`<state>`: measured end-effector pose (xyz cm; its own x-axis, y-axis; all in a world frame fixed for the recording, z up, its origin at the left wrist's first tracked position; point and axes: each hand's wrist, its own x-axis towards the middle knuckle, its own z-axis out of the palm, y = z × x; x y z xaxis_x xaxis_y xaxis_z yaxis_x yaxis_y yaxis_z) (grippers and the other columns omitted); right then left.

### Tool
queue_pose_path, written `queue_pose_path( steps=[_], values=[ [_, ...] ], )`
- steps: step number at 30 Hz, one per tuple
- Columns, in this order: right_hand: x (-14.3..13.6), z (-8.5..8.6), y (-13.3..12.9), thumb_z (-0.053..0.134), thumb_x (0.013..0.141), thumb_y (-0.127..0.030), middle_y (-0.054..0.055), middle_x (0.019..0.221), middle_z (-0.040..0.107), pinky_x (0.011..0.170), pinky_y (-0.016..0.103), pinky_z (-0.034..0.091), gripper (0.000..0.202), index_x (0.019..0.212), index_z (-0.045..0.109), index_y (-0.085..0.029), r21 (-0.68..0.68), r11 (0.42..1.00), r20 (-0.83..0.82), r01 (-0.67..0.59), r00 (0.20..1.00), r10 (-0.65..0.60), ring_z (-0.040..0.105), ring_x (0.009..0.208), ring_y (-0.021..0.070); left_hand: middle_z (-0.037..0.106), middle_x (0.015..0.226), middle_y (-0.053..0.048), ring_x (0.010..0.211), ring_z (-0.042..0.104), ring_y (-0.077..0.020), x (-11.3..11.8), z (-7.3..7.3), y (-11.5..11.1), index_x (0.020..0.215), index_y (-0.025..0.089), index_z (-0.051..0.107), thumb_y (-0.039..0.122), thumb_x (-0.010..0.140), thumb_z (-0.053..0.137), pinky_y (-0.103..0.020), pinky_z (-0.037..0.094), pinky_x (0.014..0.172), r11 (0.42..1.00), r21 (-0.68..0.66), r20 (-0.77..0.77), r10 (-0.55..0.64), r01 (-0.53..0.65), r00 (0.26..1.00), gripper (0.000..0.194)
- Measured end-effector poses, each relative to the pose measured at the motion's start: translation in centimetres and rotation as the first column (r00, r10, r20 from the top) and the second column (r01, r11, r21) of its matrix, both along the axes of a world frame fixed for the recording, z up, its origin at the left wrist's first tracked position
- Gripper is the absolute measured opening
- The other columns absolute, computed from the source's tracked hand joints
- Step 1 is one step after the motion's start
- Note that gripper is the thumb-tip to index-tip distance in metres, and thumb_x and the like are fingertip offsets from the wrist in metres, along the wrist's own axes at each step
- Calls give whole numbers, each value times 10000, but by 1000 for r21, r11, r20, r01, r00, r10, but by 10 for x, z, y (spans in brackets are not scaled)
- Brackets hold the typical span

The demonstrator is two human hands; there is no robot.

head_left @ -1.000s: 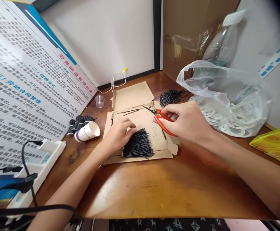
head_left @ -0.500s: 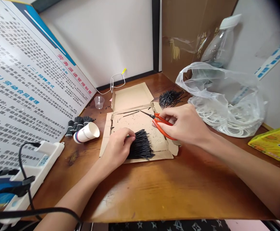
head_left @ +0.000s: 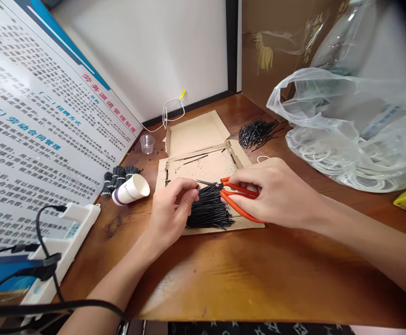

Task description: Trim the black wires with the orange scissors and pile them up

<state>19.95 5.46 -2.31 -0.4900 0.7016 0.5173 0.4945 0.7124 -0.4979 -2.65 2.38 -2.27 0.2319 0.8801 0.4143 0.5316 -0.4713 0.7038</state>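
Note:
Orange-handled scissors [head_left: 239, 197] are in my right hand [head_left: 276, 195], their dark blades pointing left toward my other hand's fingertips. My left hand [head_left: 171, 209] is pinched closed at the thumb and forefinger; what sits between them is too small to make out. Under and beside the hands, a pile of thin black strips [head_left: 209, 211] lies on an opened flat cardboard box [head_left: 197, 132]. Small dark bits and a few loose strips are scattered over the cardboard.
Behind the box is another black strip pile [head_left: 256, 133]. At left stand a tipped paper cup [head_left: 131, 190], tied black bundles [head_left: 118, 177], a clear cup [head_left: 147, 144] and a power strip [head_left: 66, 246]. A plastic bag of white loops [head_left: 349, 139] sits right.
My right hand has brought the scissors down and left, close to my left fingertips. My left hand has risen slightly off the pile. The camera view has shifted a little.

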Motion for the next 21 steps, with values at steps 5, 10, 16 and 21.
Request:
queue_pose_path(
  steps=[5,10,16,21],
  values=[
    [0,1,0,576,818,-271,-57,459,406,489,276,229,229,604,577,-190,-26,1000,-10,-10,1000,9,315,440,80,651,715,10,466,536,-52,1,-1,-2,916,176,603,159,949,580,-182,445,440,1000,-22,52,17,-16,998,44],
    [0,1,-2,574,821,-273,-53,460,416,482,273,206,240,595,556,-193,-32,999,-21,-29,999,28,299,434,78,661,736,4,474,560,-54,2,-2,-2,911,173,590,168,947,590,-172,429,412,999,-32,78,28,-26,997,37],
    [-1,0,-2,560,822,-273,-53,457,406,485,266,219,259,580,568,-181,-20,999,-3,-30,1000,30,291,432,73,661,736,6,472,563,-51,3,-4,-3,904,172,584,166,944,595,-170,432,411,999,-39,89,25,-22,996,42],
    [-1,0,0,539,832,-274,-43,465,418,503,271,238,287,559,553,-186,-4,999,24,-34,999,34,300,450,81,668,740,-3,483,576,-62,2,-5,-3,894,172,588,165,939,597,-182,450,419,999,-11,68,37,-37,997,47]
  ],
)
